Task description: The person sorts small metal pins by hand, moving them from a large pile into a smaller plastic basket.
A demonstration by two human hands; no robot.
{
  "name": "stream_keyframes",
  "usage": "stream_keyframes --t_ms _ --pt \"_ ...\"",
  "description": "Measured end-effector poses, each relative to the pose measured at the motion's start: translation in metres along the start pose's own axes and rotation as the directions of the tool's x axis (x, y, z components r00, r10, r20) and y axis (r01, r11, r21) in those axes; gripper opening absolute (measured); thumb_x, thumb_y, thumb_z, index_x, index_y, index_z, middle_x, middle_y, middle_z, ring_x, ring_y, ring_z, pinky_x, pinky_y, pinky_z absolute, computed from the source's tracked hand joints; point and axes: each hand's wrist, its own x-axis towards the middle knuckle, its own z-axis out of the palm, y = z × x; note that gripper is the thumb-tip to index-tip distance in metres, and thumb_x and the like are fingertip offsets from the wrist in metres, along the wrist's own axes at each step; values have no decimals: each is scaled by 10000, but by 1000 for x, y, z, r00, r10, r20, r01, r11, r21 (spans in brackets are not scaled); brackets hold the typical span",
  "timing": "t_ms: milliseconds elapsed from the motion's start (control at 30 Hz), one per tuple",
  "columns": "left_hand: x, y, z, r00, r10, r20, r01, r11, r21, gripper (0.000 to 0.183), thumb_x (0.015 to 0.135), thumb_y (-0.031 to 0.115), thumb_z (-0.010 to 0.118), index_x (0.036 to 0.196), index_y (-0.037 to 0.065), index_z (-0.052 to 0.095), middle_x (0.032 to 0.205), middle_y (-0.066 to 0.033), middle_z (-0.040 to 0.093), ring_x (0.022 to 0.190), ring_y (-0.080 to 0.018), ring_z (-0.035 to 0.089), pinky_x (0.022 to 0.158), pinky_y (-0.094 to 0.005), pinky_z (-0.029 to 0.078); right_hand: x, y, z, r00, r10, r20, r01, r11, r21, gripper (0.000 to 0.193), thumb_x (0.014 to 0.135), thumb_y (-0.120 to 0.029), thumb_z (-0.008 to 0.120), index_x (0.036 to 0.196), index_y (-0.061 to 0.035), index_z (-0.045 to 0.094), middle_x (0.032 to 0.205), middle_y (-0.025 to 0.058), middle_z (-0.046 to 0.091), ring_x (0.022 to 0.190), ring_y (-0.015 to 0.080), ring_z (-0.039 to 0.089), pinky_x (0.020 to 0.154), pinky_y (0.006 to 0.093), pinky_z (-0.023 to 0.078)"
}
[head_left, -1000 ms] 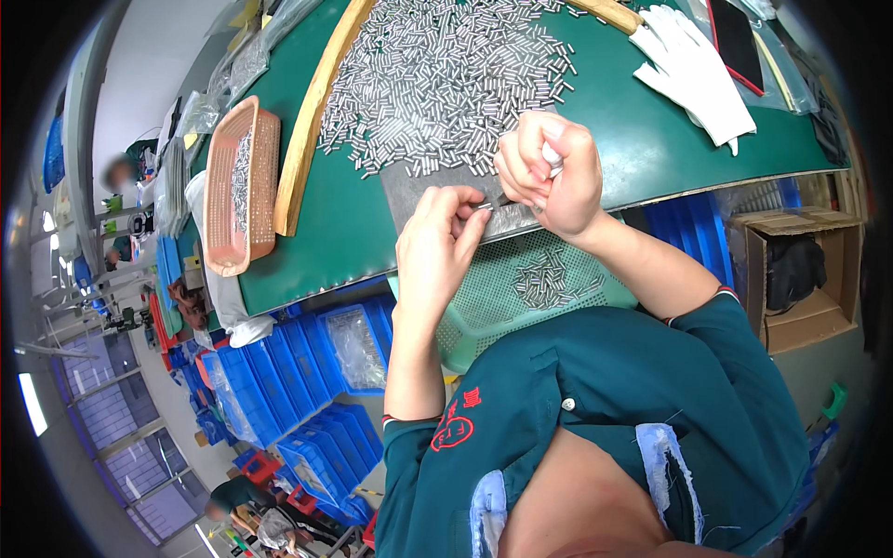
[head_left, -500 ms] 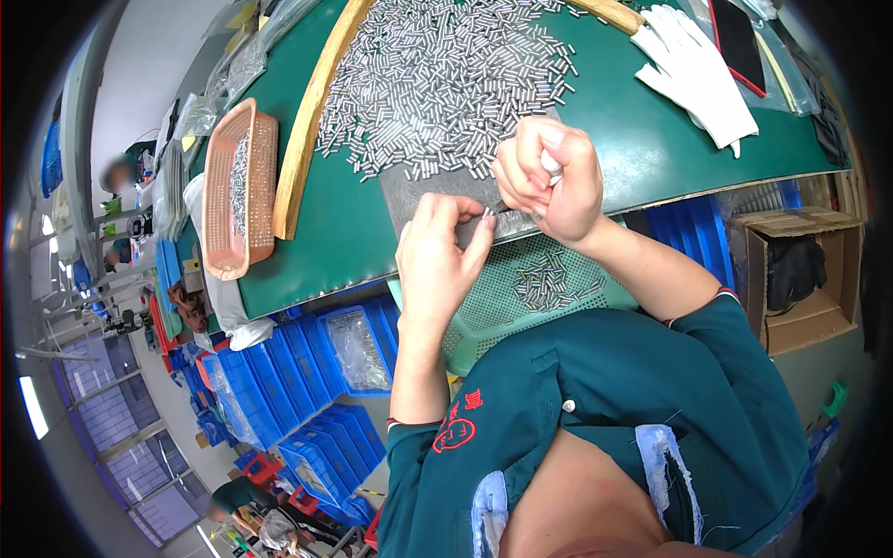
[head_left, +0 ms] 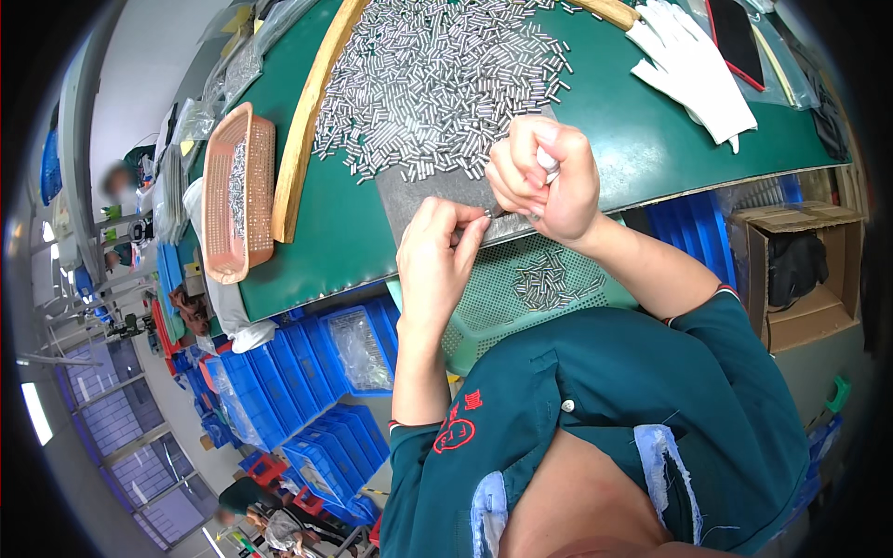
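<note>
Over the near edge of a grey mat point(head_left: 398, 191), my left hand point(head_left: 433, 256) pinches a small metal pin point(head_left: 487, 214) between thumb and index finger. Close on its right, my right hand point(head_left: 558, 186) is a fist around a white-ended handle point(head_left: 548, 166); the fingers hide most of that tool, so its kind cannot be told. Beyond both hands spreads a large heap of short metal pins point(head_left: 437, 84). Below them, a green perforated basket point(head_left: 470, 307) sits at the table edge with a loose pile of pins point(head_left: 547, 281) inside.
Wooden strips point(head_left: 309, 130) border the heap. A pink basket point(head_left: 215, 232) with pins stands at left. White gloves point(head_left: 693, 70) and a dark red-edged device point(head_left: 737, 37) lie at right. Blue bins point(head_left: 279, 372) and a cardboard box point(head_left: 809, 330) are below table level.
The thumb and index finger of my left hand have drawn closer together on the pin, which shows less. My right fist has barely shifted.
</note>
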Motion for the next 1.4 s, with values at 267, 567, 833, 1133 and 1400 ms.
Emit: stream_keyframes --t_ms 267,567,833,1133,1400 --pt "-2 -2 4 999 27 -47 -25 999 34 127 691 70 673 712 49 549 676 -50 512 548 -176 518 536 -303 409 0 0 4 1000 3 4 -3 994 -105 360 860 -256 301 540 -90 302 417 0 296 335 61 214 315 209 200" --pt "-3 -2 5 998 24 -55 -23 999 27 134 692 77 673 709 55 541 673 -43 510 552 -181 515 541 -313 400 1 0 0 1000 -21 18 21 1000 -11 361 859 -268 311 544 -91 310 412 -11 295 329 55 210 309 202 193" --pt "-2 -4 3 996 60 -60 -58 998 33 141 688 71 670 708 48 532 672 -53 505 563 -205 516 544 -323 400 -1 0 8 989 0 147 34 974 -226 299 819 -147 351 540 -40 337 502 10 363 432 58 295 398 218 258" --pt "-2 1 2 998 47 -49 -45 998 43 141 693 73 663 712 37 528 679 -64 505 600 -218 529 563 -324 418 7 3 14 982 -21 190 98 907 -409 338 845 -249 350 569 -54 353 463 9 350 406 61 262 368 212 217" --pt "-9 7 -16 973 97 208 -62 984 -169 85 728 110 647 780 59 602 719 -56 541 567 -169 521 558 -284 424 10 -9 -2 997 -8 -71 6 1000 -29 356 882 -245 299 603 -45 391 442 -13 313 354 53 238 328 202 219"
